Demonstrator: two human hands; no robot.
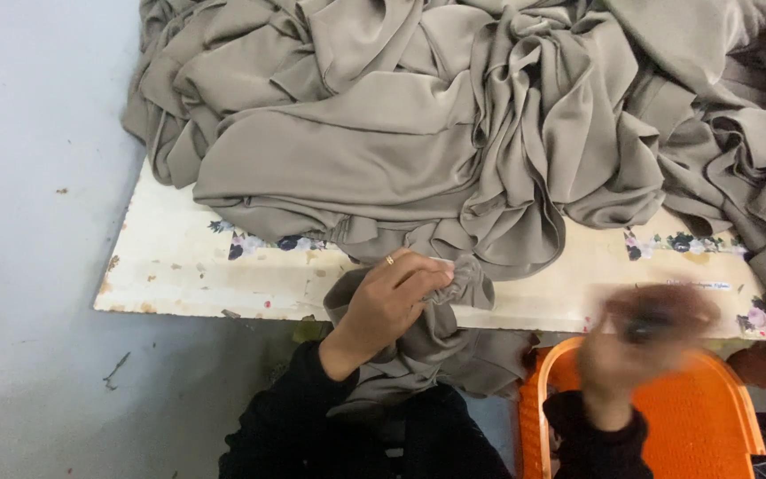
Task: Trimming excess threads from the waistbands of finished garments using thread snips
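A large heap of taupe satin fabric (pixel 454 124) lies bunched across a worn cream board (pixel 179 266) with a flowered edge strip. My left hand (pixel 387 302), with a ring on one finger, pinches a gathered fold of this fabric at the board's near edge; the fabric's tail drops into my lap. My right hand (pixel 644 341) is blurred by motion over the board's near right edge and closes around a small dark object that I cannot identify. Both arms wear black sleeves.
An orange plastic basket (pixel 711 417) stands below my right hand at the bottom right. Pale grey floor (pixel 37 222) with small bits of debris spreads to the left of the board. The fabric spills off the board's far and right sides.
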